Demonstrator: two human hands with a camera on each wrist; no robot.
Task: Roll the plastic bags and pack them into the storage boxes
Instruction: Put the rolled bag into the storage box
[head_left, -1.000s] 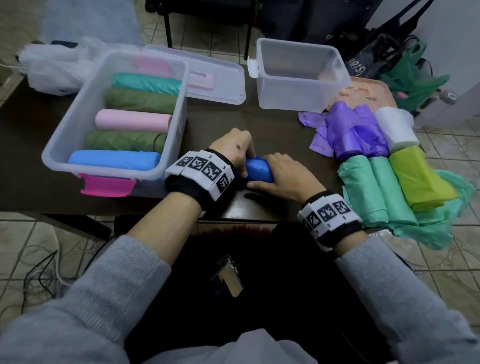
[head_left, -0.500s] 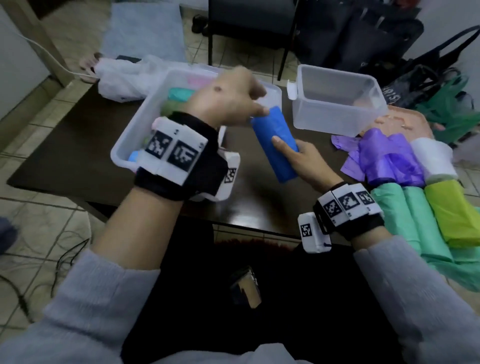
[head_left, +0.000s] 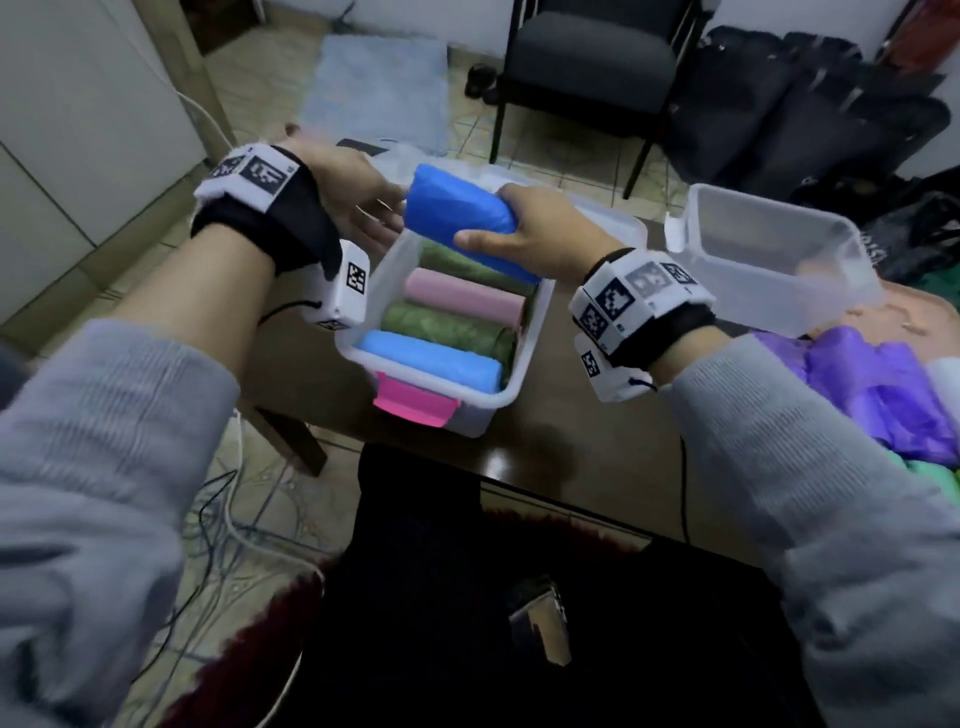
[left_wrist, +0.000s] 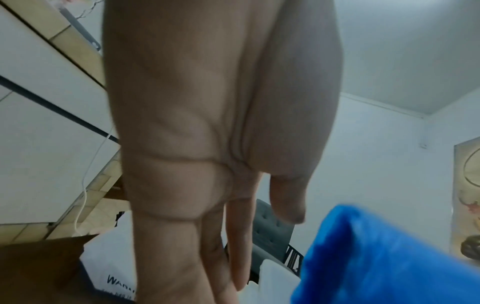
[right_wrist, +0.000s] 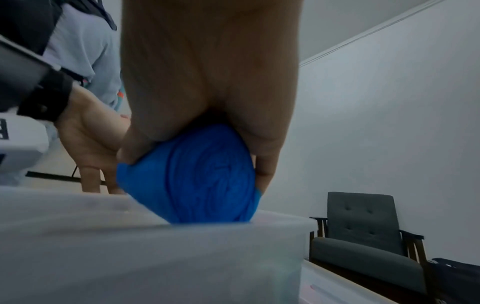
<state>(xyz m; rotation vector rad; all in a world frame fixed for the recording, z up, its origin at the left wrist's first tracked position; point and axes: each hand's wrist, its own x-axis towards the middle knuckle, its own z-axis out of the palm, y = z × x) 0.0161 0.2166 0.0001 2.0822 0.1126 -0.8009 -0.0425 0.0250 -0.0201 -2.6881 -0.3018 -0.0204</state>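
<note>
A rolled dark blue bag (head_left: 460, 210) hangs over the far part of the clear storage box (head_left: 527, 358), tilted. My right hand (head_left: 524, 236) grips its near end, thumb under and fingers over; the right wrist view shows the roll's spiral end (right_wrist: 207, 176) between thumb and fingers. My left hand (head_left: 363, 208) is beside the roll's left end with straight fingers (left_wrist: 239, 246), holding nothing; the blue roll (left_wrist: 389, 259) lies just right of them. Inside the box lie rolls: light blue (head_left: 431, 361), green (head_left: 447, 325), pink (head_left: 462, 293), and another green (head_left: 467, 265).
A second clear box (head_left: 769, 249) stands to the right with nothing in it. Unrolled purple bags (head_left: 883, 395) and green ones (head_left: 940, 483) lie at the table's right edge. A pink latch (head_left: 415, 408) sticks out at the box front. A dark chair (head_left: 587, 78) stands beyond the table.
The blue roll was lifted off the table and carried over the filled box. My left hand let go of it and opened; my right hand now holds it alone.
</note>
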